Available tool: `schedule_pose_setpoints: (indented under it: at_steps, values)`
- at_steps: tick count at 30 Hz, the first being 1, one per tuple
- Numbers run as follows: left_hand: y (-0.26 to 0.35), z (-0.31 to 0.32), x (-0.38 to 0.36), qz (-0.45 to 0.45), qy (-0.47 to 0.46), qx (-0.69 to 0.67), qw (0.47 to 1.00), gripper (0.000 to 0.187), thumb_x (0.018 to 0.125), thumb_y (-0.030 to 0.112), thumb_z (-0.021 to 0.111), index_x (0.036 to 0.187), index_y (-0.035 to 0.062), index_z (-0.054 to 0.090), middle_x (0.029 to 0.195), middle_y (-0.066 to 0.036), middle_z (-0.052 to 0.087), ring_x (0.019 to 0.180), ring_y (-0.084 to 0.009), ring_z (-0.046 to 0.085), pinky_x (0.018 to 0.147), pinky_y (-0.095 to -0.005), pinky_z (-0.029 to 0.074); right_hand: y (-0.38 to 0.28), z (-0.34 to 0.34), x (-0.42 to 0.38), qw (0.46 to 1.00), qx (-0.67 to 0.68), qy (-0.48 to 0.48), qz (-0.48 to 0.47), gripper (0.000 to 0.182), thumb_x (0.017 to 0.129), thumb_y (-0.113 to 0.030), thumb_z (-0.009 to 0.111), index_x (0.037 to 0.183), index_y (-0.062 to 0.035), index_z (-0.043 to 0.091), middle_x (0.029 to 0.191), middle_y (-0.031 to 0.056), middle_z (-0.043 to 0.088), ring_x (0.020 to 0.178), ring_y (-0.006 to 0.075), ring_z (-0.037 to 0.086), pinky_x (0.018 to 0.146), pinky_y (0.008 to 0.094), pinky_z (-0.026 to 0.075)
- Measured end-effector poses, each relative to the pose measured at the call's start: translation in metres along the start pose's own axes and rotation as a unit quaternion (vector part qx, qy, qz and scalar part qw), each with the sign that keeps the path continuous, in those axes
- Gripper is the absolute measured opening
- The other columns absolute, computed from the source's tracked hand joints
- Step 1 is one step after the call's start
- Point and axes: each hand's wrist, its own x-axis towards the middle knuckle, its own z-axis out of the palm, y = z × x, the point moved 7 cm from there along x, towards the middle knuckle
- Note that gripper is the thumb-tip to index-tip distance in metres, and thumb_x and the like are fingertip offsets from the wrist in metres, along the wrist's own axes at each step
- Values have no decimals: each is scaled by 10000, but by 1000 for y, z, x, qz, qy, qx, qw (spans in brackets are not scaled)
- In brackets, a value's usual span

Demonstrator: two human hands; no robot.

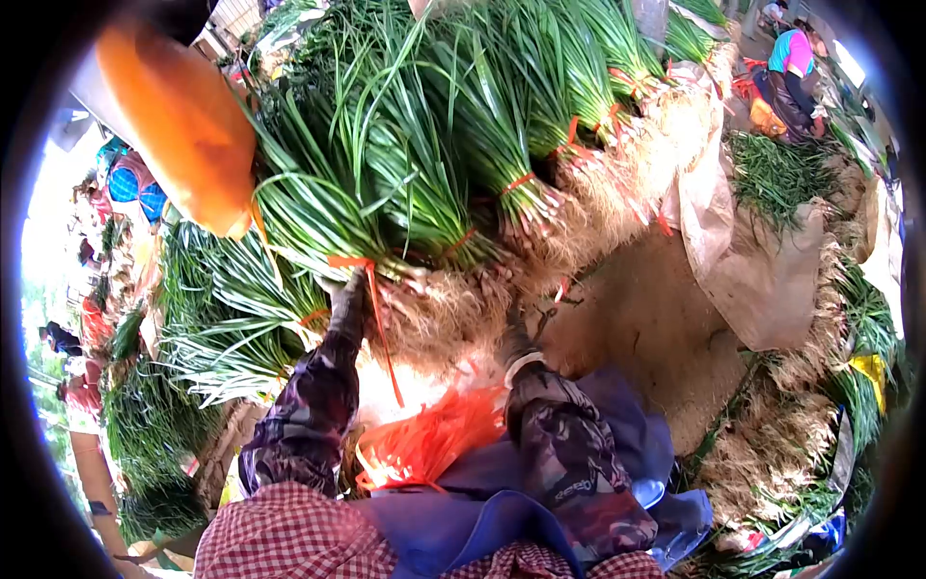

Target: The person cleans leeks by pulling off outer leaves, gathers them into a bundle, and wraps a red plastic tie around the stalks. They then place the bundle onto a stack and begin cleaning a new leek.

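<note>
Allium leaves (415, 183) were green, stems (535, 207) pinkish-white, roots (434, 314) tan. Ties (350, 261) and plastic strips (429, 439) were orange-red. Sleeves (304, 410) were dark purple, patterned; wristband (526, 362) white. Apron (482, 536) was blue-purple, checked cloth (280, 536) red-and-white. Co-worker's top (793, 53) was pink and turquoise.

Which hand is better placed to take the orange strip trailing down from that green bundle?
Left, most likely: the left hand is right beside the orange strip at the bundle, while the right hand is farther across, near the roots.
</note>
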Motion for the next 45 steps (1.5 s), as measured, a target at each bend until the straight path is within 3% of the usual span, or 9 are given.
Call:
schedule_pose_setpoints:
  at_steps: [7,16,23,25,29,30,35,38,45]
  values:
    - [-4,31,4,-2,-72,-4,997,217,882,313,604,976,138,517,569,-62,544,402,-203,531,329,-323,460,-50,0,9,981,-155,35,-110,302,818,-268,591,1037,-61,575,766,161,602,713,324,597,630,418,474]
    - [1,39,-6,-29,-73,23,997,234,902,356,579,917,122,589,595,-8,539,418,-132,485,335,-249,394,-54,-2,32,974,-182,57,-119,287,825,-214,561,1067,-61,565,799,159,592,723,309,590,622,410,467]
    - [-46,32,58,-28,-87,-276,957,556,904,478,494,1269,59,471,1076,-80,587,879,-214,593,723,-302,519,-48,-9,45,973,-187,66,-115,285,830,-172,537,1091,-62,558,825,157,585,731,298,584,617,403,462]
    - [-24,10,48,-22,-68,83,994,650,845,434,618,1309,25,418,1107,-143,563,932,-224,577,717,-333,527,-43,-9,46,973,-187,68,-114,286,831,-160,530,1098,-62,556,833,157,583,733,295,583,615,401,461]
    - [56,-10,-25,58,-162,561,810,553,768,428,706,1154,59,560,776,-86,658,738,-200,633,672,-331,513,-39,-8,42,976,-179,69,-107,289,834,-136,517,1111,-62,552,847,156,579,737,289,580,612,397,458]
    - [84,-3,-40,266,-141,672,676,449,756,411,696,1059,86,633,824,-113,669,734,-237,645,676,-341,503,-39,-8,43,976,-176,67,-107,291,835,-130,514,1115,-62,551,851,156,577,738,288,579,611,396,457]
    - [202,126,-101,727,-65,535,426,543,832,426,575,1302,167,496,1353,-150,415,1279,-361,354,1048,-535,235,-36,9,40,956,-223,89,-168,247,856,-173,526,1039,-20,592,800,190,573,721,334,581,599,424,445]
    - [188,179,19,624,-55,689,364,637,855,478,495,1421,236,331,1465,-131,292,1381,-348,191,1100,-541,131,-60,-23,33,982,-101,94,-126,410,874,-59,470,1283,-80,447,867,191,573,733,341,550,654,424,439]
    - [127,192,174,477,-225,651,546,544,934,214,456,1441,273,268,1506,-73,246,1408,-279,160,1122,-425,144,-89,-17,41,942,-283,35,-177,553,860,-7,440,1398,-89,342,1019,200,556,849,355,566,726,406,483]
